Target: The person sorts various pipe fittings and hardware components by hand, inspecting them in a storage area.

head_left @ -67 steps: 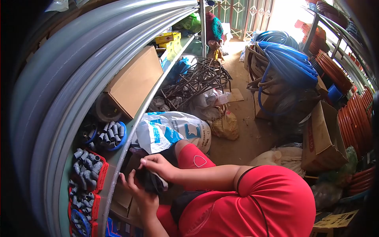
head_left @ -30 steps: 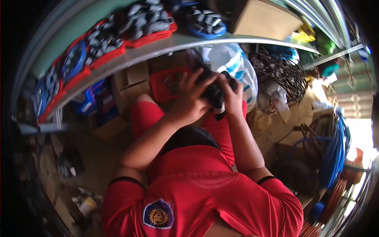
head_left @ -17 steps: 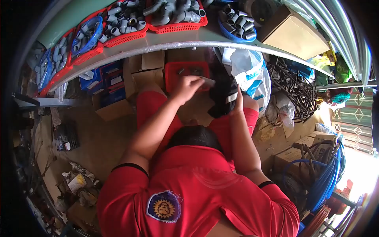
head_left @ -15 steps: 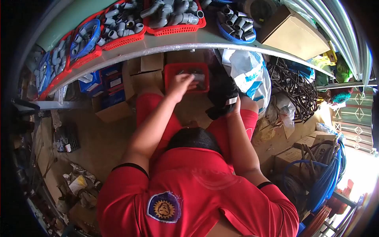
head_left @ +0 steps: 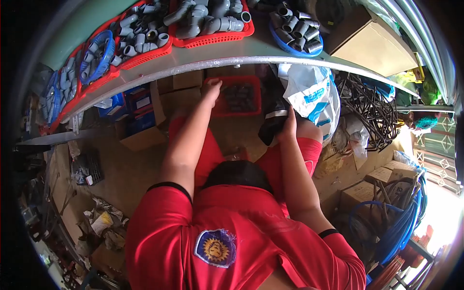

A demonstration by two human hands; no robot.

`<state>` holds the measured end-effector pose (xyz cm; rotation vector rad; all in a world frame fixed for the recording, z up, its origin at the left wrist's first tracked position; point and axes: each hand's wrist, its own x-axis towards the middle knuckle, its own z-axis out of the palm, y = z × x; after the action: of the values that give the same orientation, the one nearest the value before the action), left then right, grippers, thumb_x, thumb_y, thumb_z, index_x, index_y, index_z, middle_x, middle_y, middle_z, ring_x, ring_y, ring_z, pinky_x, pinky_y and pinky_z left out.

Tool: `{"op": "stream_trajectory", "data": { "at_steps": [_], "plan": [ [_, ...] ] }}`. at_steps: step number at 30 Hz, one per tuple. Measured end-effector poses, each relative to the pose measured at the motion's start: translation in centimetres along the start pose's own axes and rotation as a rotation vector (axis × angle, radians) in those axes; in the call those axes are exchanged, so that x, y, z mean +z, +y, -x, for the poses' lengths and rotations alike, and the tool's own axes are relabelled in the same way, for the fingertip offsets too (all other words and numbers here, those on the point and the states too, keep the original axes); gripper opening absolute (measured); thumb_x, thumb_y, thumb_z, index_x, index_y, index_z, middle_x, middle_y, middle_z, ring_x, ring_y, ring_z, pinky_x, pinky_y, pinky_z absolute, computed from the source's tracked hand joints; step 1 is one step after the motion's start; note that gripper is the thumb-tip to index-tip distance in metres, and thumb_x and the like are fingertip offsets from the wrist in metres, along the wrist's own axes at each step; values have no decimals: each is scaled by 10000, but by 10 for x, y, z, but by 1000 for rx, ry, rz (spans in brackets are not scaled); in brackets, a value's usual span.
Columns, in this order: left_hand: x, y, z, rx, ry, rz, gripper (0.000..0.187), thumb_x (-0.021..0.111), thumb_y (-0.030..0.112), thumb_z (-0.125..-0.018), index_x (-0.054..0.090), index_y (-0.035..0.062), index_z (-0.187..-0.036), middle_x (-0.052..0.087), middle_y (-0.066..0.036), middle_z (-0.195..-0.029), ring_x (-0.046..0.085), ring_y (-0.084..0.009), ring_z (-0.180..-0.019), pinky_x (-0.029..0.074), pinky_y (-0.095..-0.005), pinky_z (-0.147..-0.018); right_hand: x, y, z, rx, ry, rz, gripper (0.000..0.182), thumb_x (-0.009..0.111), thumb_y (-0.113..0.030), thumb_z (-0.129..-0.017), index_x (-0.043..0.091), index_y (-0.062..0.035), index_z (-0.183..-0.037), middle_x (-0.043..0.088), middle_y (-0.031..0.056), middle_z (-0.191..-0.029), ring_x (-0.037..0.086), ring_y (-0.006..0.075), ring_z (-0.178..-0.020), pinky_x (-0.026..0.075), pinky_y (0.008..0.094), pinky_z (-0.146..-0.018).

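At the left rim of a red plastic basket [head_left: 258, 99], under the shelf, is my left hand [head_left: 213, 91]. Its fingers are curled, and whatever may be in them is hidden. Several grey pipe fittings [head_left: 240, 96] lie in the basket. To the right, a black bag [head_left: 273, 126] with a pale band leans by my right knee. My right hand [head_left: 289, 127] is closed on its right side, with some fingers hidden behind it. A white and blue plastic sack [head_left: 314, 94] stands just beyond that hand.
Overhead, a shelf edge [head_left: 193, 66] crosses in front, carrying red baskets [head_left: 212, 39] and a blue basket [head_left: 302, 51] of pipe fittings. Cardboard boxes [head_left: 181, 99] flank the left side. Bent dark rods [head_left: 372, 111] and coiled blue hose [head_left: 403, 217] lie to the right.
My left hand has moved from above the basket's middle, where a grey fitting showed at its fingers, to the left rim. My right hand stays at the black bag, which has shifted slightly.
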<state>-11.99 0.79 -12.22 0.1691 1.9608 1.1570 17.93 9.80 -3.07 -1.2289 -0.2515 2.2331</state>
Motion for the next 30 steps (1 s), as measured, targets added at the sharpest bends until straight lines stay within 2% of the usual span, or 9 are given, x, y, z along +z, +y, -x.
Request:
{"op": "stream_trajectory", "data": {
  "at_steps": [6, 10, 12, 14, 16, 19, 23, 26, 30],
  "plan": [
    [-99, 89, 141, 193, -582, 51, 386, 523, 360, -1028, 578, 96, -1304, 645, -66, -1262, 649, -176, -1028, 520, -357, -878, 9, 4, 1, -45, 19, 31, 536, 562, -522, -951, 619, -75, -1242, 702, 131, -1027, 688, 331, -859, 568, 475, -819],
    [-193, 156, 214, 573, -455, 103, 333, 536, 309, -1025, 637, 47, -1204, 712, -51, -1014, 680, -158, -886, 530, -308, -794, -14, 5, -13, 72, -174, 43, 539, 535, -559, -952, 639, -87, -1192, 707, 124, -1016, 691, 315, -882, 571, 463, -803],
    [-228, 183, 210, 845, 101, -8, 239, 622, 267, -975, 696, 79, -1103, 703, -41, -863, 659, -126, -752, 514, -286, -680, -11, 4, -11, 74, -177, 9, 544, 519, -551, -963, 625, -92, -1235, 704, 120, -1073, 689, 304, -927, 566, 455, -829],
    [-270, 212, 197, 841, 712, -484, 218, 634, 269, -949, 708, 110, -1077, 722, -85, -909, 689, -184, -782, 524, -329, -693, -17, 4, -16, -8, -205, 8, 544, 489, -526, -985, 584, -97, -1306, 690, 111, -1149, 679, 301, -980, 557, 450, -861],
    [-326, 216, 148, 909, 960, -660, 238, 651, 314, -912, 725, 149, -1068, 730, -126, -964, 706, -284, -886, 540, -395, -756, -6, 3, -7, -41, -259, -4, 471, 419, -493, -1012, 610, -139, -1257, 694, 83, -1108, 681, 294, -916, 568, 438, -788],
    [-383, 217, 96, 563, 1000, -984, 320, 676, 402, -866, 736, 201, -1108, 723, -140, -1060, 678, -347, -1025, 534, -453, -868, -7, 4, 2, -50, -262, 1, 481, 410, -486, -1012, 595, -135, -1284, 692, 90, -1113, 679, 301, -912, 568, 442, -786],
    [-390, 249, 108, 417, 869, -921, 349, 694, 364, -852, 747, 85, -1055, 707, -159, -1132, 677, -342, -1051, 519, -436, -909, -17, 2, -3, -66, -300, -4, 491, 404, -483, -1011, 588, -127, -1294, 691, 104, -1107, 679, 308, -907, 567, 451, -787],
    [-412, 255, 106, 167, 832, -1071, 404, 707, 374, -842, 730, 67, -1103, 690, -170, -1190, 656, -344, -1123, 514, -451, -948, -10, 1, 9, -59, -217, -5, 491, 402, -479, -1011, 587, -120, -1290, 695, 110, -1084, 680, 306, -890, 568, 451, -780],
    [-419, 256, 113, 116, 613, -1250, 480, 801, 246, -757, 696, 61, -1187, 651, -187, -1270, 624, -357, -1188, 501, -461, -979, -4, 0, 10, -72, -188, -14, 472, 416, -469, -1009, 604, -117, -1259, 701, 106, -1053, 681, 302, -869, 572, 445, -766]
  ]
}}
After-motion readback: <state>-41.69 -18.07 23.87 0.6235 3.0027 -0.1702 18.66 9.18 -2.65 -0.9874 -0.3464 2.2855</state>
